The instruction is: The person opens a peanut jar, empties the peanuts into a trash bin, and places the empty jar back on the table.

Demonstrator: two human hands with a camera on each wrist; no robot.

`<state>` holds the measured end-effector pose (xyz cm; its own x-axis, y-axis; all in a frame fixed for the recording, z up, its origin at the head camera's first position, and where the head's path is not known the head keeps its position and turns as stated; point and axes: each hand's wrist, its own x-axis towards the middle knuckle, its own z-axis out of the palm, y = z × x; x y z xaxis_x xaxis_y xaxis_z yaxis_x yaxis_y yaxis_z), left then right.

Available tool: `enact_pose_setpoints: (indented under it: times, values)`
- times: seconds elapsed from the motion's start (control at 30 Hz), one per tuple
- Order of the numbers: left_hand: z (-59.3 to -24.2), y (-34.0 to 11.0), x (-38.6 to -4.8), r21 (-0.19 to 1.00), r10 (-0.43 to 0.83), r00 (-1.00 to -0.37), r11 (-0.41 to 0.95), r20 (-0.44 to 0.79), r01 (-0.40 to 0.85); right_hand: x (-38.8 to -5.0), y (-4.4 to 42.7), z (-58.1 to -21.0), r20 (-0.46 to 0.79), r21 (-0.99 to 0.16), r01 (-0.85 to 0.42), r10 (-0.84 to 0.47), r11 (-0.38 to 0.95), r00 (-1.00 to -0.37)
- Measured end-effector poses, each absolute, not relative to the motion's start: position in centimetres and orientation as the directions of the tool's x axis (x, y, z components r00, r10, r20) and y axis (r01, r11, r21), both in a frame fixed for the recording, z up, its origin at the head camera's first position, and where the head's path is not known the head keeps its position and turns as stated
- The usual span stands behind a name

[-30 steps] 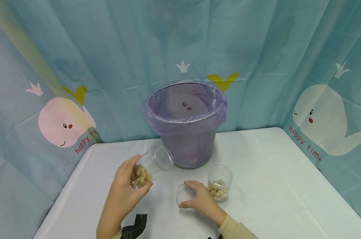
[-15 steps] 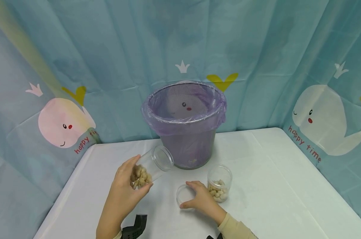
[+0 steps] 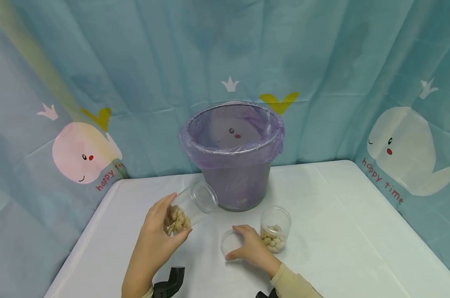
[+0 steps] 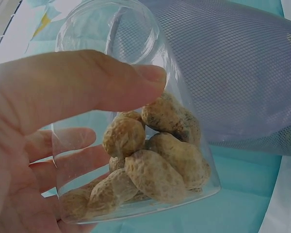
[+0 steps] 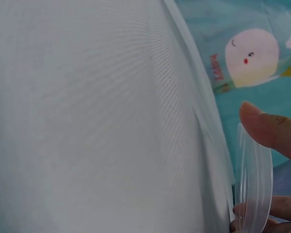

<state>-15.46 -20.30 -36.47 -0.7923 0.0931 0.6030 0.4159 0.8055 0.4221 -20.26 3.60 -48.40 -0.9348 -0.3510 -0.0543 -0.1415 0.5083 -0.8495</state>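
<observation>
Peanuts [image 4: 153,167] in their shells, wrinkled and plain to see from the left wrist, sit at the base of a clear plastic jar [image 3: 189,207], and the left hand [image 3: 157,238] grips it, thumb on one side, fingers on the other! Over to the head view for the angle: the jar tilts, rim up and to the right, just in front of a purple-lined wastebasket [image 3: 236,184]; whether the two touch, you cannot tell. That basket's mesh wall comes up sharp in the left wrist view, while only the head view looks down into its open top. Now the right hand [image 3: 252,250], pinching a clear round lid [image 5: 254,179], and it is the right wrist view that gives us the rim edge-on, thumb at one side, fingertips at the other. Whether the lid rests on the white table [image 3: 344,215], no telling. Just beside that hand, in the head view alone, a second jar [image 3: 276,219] stands upright, pale nuts [image 3: 273,240] in its bottom, whale-print curtain [image 3: 303,49] behind it all.
</observation>
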Motion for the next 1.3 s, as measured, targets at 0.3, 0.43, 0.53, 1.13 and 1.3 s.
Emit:
enact_pose_setpoints:
  times: [0.3, 0.43, 0.53, 1.13, 1.3]
  values:
    - [-36.56, -20.24, -15.59, 0.419, 0.099, -0.781, 0.799, 0.617, 0.432, -20.36, 3.25, -48.36, -0.061, -0.835, -0.154, -0.367, 0.529, -0.928]
    - [-36.53, -20.20, -15.57, 0.422, 0.099, -0.788, 0.801, 0.608, 0.425, -20.39, 3.20, -48.48, -0.060, -0.826, -0.164, -0.374, 0.539, -0.925]
    - [-36.49, -20.19, -15.54, 0.420, 0.096, -0.789, 0.805, 0.607, 0.420, -20.42, 3.17, -48.58, -0.058, -0.826, -0.168, -0.377, 0.537, -0.925]
    - [-36.61, -20.25, -15.60, 0.415, 0.104, -0.774, 0.795, 0.625, 0.442, -20.41, 2.93, -48.80, -0.048, -0.803, -0.191, -0.382, 0.564, -0.923]
    - [-36.53, -20.17, -15.58, 0.417, 0.105, -0.781, 0.797, 0.616, 0.437, -20.41, 2.90, -48.69, -0.046, -0.792, -0.200, -0.384, 0.577, -0.922]
